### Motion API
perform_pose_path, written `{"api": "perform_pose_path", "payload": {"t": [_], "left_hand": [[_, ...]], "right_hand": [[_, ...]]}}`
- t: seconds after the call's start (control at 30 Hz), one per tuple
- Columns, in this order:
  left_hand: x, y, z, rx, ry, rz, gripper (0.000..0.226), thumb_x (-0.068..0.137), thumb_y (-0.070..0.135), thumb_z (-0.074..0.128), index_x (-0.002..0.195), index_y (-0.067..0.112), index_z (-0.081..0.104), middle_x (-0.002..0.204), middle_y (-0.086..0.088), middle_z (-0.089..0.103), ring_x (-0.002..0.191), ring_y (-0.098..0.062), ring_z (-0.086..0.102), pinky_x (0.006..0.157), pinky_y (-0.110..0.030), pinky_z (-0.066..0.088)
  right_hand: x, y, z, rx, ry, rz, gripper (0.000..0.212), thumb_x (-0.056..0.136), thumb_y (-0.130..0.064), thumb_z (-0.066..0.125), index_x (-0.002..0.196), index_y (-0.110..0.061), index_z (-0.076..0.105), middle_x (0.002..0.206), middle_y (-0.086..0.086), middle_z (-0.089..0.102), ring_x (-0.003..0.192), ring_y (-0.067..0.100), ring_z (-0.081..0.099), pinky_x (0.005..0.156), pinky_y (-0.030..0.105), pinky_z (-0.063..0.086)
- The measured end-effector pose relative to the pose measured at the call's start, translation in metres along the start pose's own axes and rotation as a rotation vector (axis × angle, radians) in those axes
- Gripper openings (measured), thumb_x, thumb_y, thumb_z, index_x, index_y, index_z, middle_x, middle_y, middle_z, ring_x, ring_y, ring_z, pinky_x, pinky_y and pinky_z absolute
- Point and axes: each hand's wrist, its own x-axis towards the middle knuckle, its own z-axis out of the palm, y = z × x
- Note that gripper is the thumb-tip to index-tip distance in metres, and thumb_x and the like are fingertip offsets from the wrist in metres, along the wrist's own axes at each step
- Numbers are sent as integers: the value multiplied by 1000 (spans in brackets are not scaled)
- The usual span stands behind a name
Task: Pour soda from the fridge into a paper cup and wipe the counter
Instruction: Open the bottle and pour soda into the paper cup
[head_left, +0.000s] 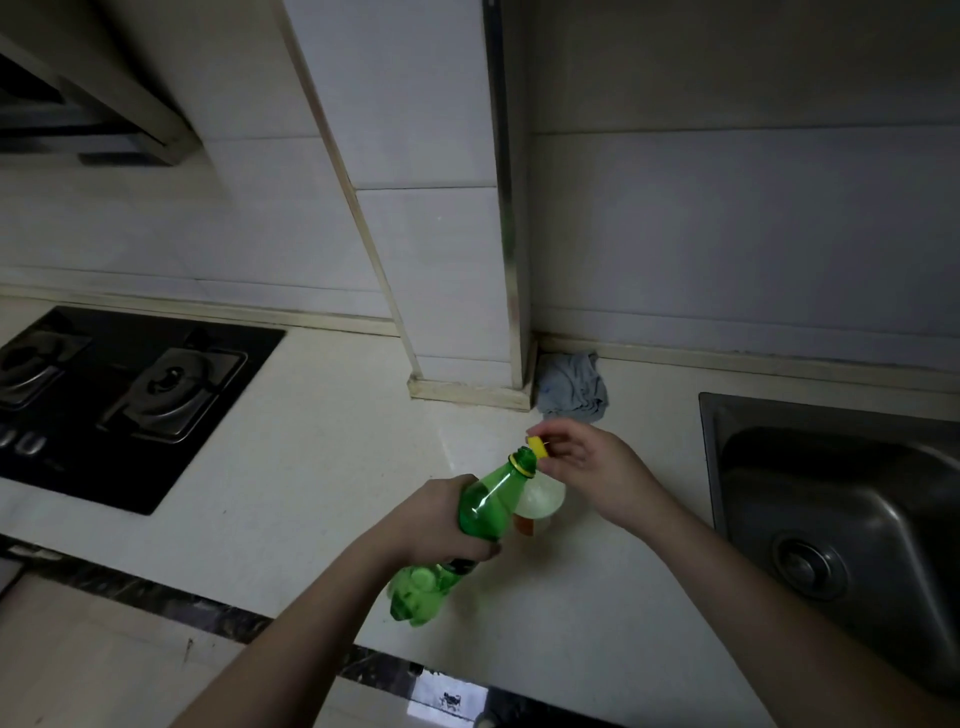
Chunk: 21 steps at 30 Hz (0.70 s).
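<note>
Our two bare forearms reach in from the bottom edge over the pale, smooth bench (322, 467), which runs wide under everything. To the right a brushed steel sink (831, 509) is sunk into it, rounded at the corners. To the left lies a glossy black gas hob (130, 405) with two square metal burner plates. Against the tiled wall column, a crumpled blue-grey cloth (571, 384) sits on the bench.

We hold the green plastic soda bottle (488, 504) tilted, neck up and to the right, its lobed base lifted toward us. Our left hand (436, 525) wraps its fingers round the middle of the bottle, closed on it. Our right hand (587, 462), wrist bent, pinches the small yellow cap (538, 447) between thumb and fingertips, just beside the open mouth. Behind the bottle's shoulder stands the white paper cup (543, 499) on the bench, partly hidden, round rim facing up.
</note>
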Motion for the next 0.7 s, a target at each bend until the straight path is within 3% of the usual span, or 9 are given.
{"api": "perform_pose_path", "payload": {"t": [0.1,0.23,0.33,0.47,0.6,0.7], "left_hand": [[-1,-1,-1,-20,6,22,41,60,41,83,89,29,57,80,9,65,70,-3,61,62,-25,52],[-3,-3,-4,-14,-1,39,43,59,41,83,90,27,58,80,10,66,70,-3,62,63,-27,53],[-5,-7,-6,-20,-5,61,42,59,39,84,91,25,59,78,11,66,68,-1,61,58,-19,48],[-7,-9,-13,-41,-62,93,42,62,36,85,94,26,60,82,8,67,72,-5,62,64,-25,52],[-13,-10,-26,-107,-186,112,38,66,24,84,95,28,60,85,10,66,77,-5,63,70,-25,53],[-14,-11,-31,-118,-191,108,38,66,22,84,95,29,60,86,9,67,79,-6,64,72,-28,54]], "right_hand": [[-3,-11,-1,-115,-52,-51,38,82,-6,71,105,-36,67,109,-6,69,104,7,64,93,23,48],[-2,-29,-3,-439,-113,-193,33,83,-14,71,110,-33,68,112,-16,66,104,-1,60,91,16,45],[0,-38,-4,-627,-192,-306,33,83,-14,71,114,-24,69,115,-13,66,107,-2,58,94,14,42],[4,-47,2,-761,-240,-465,33,78,-11,73,111,-17,72,116,-4,69,107,1,58,97,6,36],[5,-59,7,-782,-298,-472,35,77,-12,75,112,-20,71,118,-8,68,109,-2,57,97,7,36],[10,-73,9,-826,-357,-429,37,78,-15,75,114,-19,70,117,-8,68,109,1,56,96,8,37]]}}
